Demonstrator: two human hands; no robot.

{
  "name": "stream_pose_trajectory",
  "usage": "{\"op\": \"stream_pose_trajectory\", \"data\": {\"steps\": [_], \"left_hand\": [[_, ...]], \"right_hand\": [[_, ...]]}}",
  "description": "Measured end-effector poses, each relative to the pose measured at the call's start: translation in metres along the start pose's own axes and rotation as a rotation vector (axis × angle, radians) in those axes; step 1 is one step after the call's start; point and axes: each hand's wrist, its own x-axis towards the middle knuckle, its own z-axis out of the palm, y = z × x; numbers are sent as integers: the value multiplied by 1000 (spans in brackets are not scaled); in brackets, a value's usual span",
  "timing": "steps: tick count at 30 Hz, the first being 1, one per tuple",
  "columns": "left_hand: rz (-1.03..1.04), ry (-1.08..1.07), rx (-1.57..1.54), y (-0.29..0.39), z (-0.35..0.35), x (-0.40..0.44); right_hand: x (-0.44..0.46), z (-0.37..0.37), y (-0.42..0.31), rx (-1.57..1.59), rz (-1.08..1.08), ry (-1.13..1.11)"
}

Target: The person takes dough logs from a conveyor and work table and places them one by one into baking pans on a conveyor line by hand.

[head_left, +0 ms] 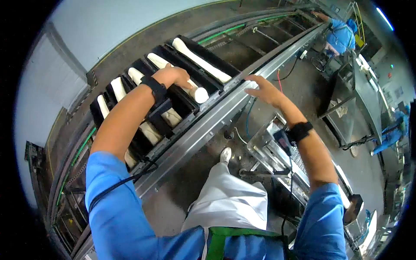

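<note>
My left hand (pixel 175 77) reaches over the conveyor and is closed round a long white roll that looks like dough (pixel 199 95). The roll lies in a black trough-shaped pan (pixel 184 96), its rounded end near the rail. To its right, another long white roll (pixel 201 60) lies in its own pan. Several more rolls lie in pans to the left, partly hidden by my left forearm. My right hand (pixel 265 90) is open, fingers spread and nothing in them, just by the metal conveyor rail (pixel 236 99). Both wrists wear black bands.
The conveyor track (pixel 260 41) curves away to the upper right, where a person in blue (pixel 341 37) stands beside it. A metal frame stand (pixel 277 151) is below my right arm. Steel tables (pixel 357 99) stand further right, with another person (pixel 393 130) beyond.
</note>
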Motion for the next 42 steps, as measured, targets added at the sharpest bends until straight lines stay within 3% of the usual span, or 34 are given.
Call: {"op": "stream_pose_trajectory", "data": {"steps": [1,3,6,9,11,14,15,17,18,22,24,26,27,30,32,33,36,37,38,39,40,41,42], "left_hand": [[-9,-36,29,0,2,7],[6,-85,53,-9,9,19],[-44,96,110,-13,17,14],[-111,81,149,-14,17,9],[16,64,45,-10,6,-10],[-105,-74,-6,28,-8,-55],[-30,-72,123,16,6,-51],[167,11,85,2,21,-75],[216,52,47,-24,41,-74],[145,-41,-17,-42,27,-96],[143,149,-1,-29,6,-104],[42,283,-57,-2,-18,-108],[155,357,-115,-3,-20,-99],[258,312,-117,91,-51,-118],[375,290,-135,139,-56,-119],[472,296,-157,165,-57,-106],[614,273,-201,226,-45,-100],[685,280,-197,244,-42,-104],[733,303,-235,260,-32,-100],[795,242,-277,274,-21,-92],[853,187,-321,288,-13,-87],[862,158,-312,305,-7,-94],[867,130,-304,320,-1,-99]], "right_hand": [[-13,-3,11,-14,-103,-26],[-47,-33,-14,33,200,-248],[-94,-51,24,118,299,-241],[-149,-67,54,139,338,-254],[-180,-82,46,151,417,-227],[-244,-78,79,-243,509,-218],[-261,-78,77,-327,592,-206],[-274,-74,58,-578,789,-240],[-284,-65,80,-732,757,-235],[-288,-47,61,-628,957,-174],[-284,-42,54,-688,972,-187],[-281,-38,50,-1049,960,-203],[-293,-44,50,-1051,989,-187],[-316,-55,62,-819,1070,-113],[-328,-63,72,-827,800,95],[-351,-101,65,-497,743,300],[-444,-172,18,-389,686,809],[-479,-189,-35,-33,635,929],[-520,-199,-49,-216,644,1003],[-543,-198,-102,-85,672,1076],[-575,-193,-124,-345,748,1091],[-591,-183,-170,-120,852,1142],[-629,-164,-182,-236,824,1158]]}}
